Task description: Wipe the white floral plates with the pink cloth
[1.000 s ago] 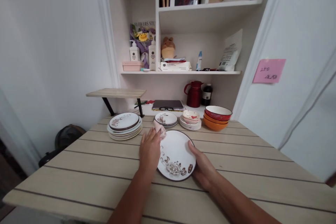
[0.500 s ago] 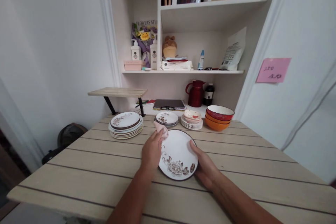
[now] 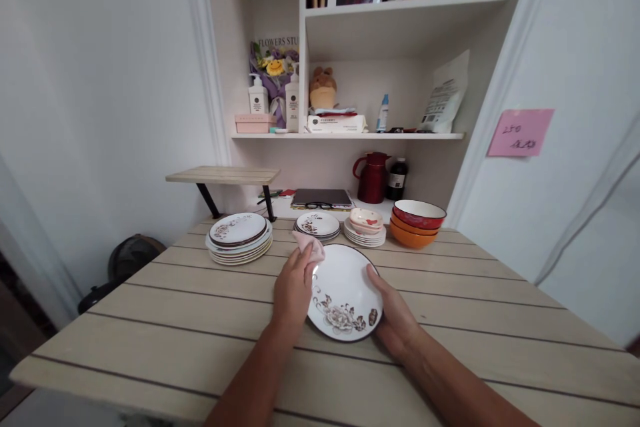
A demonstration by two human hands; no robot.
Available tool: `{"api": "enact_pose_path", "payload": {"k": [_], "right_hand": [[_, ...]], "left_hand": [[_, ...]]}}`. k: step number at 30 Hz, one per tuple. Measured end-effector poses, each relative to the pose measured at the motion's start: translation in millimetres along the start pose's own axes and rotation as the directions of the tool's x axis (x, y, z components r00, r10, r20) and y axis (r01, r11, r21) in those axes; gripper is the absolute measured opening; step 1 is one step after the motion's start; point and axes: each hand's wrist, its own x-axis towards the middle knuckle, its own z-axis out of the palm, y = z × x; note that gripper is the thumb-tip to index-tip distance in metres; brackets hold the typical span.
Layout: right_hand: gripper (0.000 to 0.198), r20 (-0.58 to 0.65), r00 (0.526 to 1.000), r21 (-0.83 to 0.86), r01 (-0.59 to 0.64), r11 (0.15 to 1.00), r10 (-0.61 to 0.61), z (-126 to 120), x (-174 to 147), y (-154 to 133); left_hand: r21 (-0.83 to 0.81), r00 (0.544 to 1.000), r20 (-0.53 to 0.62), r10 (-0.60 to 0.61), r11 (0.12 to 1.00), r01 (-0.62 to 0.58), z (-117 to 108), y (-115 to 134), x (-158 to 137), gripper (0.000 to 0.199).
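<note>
A white plate (image 3: pixel 345 287) with a dark rim and a brown flower pattern is tilted toward me above the table. My right hand (image 3: pixel 397 317) grips its right edge, thumb on the face and the other fingers hidden behind. In my left hand (image 3: pixel 293 287) is a pale pink cloth (image 3: pixel 311 248), pressed against the plate's upper left rim. Beyond the plate stand a small stack of patterned plates (image 3: pixel 318 223) and, to its right, small white plates (image 3: pixel 365 238) bearing pink-and-white dishes (image 3: pixel 367 219).
A taller plate stack (image 3: pixel 239 230) is at the left, near a small raised wooden shelf (image 3: pixel 223 175). Red and orange bowls (image 3: pixel 418 222) are stacked at the back right. A red jug (image 3: pixel 373 177) and a laptop (image 3: pixel 322 197) sit behind the slatted table (image 3: pixel 200 327).
Plate and both hands have shifted slightly to the right. The cloth has moved a little along the plate's upper left rim.
</note>
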Motion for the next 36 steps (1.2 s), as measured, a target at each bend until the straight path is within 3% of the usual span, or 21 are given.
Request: {"api": "enact_pose_path", "payload": {"k": [4, 9, 11, 15, 27, 31, 36], "right_hand": [[0.054, 0.044, 0.999, -0.057, -0.023, 0.998, 0.025, 1.4, -4.0, -0.1], [0.054, 0.126, 0.991, -0.138, -0.030, 0.990, 0.048, 4.3, -9.5, 2.8], [0.051, 0.165, 0.986, -0.128, -0.011, 0.992, 0.032, 5.7, -9.3, 4.9], [0.046, 0.181, 0.983, -0.062, 0.033, 0.998, -0.021, 7.0, -5.7, 7.6], [0.048, 0.143, 0.990, 0.098, -0.023, 0.995, 0.009, -9.2, 11.2, -12.1], [0.055, 0.096, 0.995, 0.140, 0.008, 0.990, -0.022, -14.3, 13.7, -22.9], [0.053, -0.029, 0.990, 0.162, 0.138, 0.977, -0.135, -19.7, 16.5, -34.9]], "left_hand": [[0.113, 0.997, -0.048, 0.058, 0.992, -0.052, 1.1, 0.5, -1.7, 0.044], [0.218, 0.971, -0.043, 0.234, 0.951, -0.220, 3.4, 3.2, -1.2, 0.046], [0.182, 0.934, 0.036, 0.356, 0.916, -0.356, 4.7, 8.9, -1.6, 0.046], [0.043, 0.793, 0.198, 0.577, 0.803, -0.595, 8.9, 23.1, -4.6, 0.047], [-0.184, 0.653, 0.379, 0.656, 0.745, -0.642, 20.3, 34.1, -18.5, 0.045], [-0.107, 0.665, 0.357, 0.656, 0.736, -0.668, 20.2, 35.2, -17.6, 0.043], [0.107, 0.738, 0.277, 0.615, 0.743, -0.660, 14.4, 28.9, -12.0, 0.040]]}}
